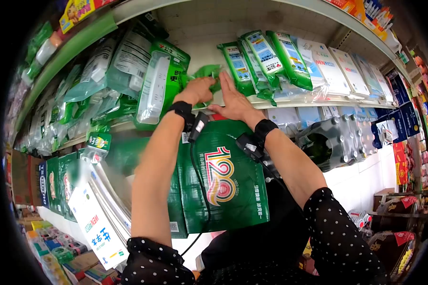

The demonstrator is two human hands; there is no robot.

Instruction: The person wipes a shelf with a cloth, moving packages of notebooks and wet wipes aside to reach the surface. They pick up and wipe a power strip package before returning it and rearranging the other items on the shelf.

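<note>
My left hand [197, 91] is on the shelf with its fingers bent against a small crumpled green plastic packet [208, 71]; the grip is partly hidden. Close by on the right, my right hand [235, 100] lies with fingers stretched out, beside the same packet. Left of my left hand stands a clear-and-green pack with a white power strip [153, 88]. Several green-and-blue packs [265, 53] lean in a row to the right of my right hand. Both wrists wear black straps with small devices and a cable.
White notebooks [329, 69] stand along the shelf's right part. Below the hands is a green carton [223, 178] marked 120. A notebook stack [97, 228] is at lower left. Shrink-wrapped bottles [335, 140] sit at right. The shelf edge [290, 102] runs under my forearms.
</note>
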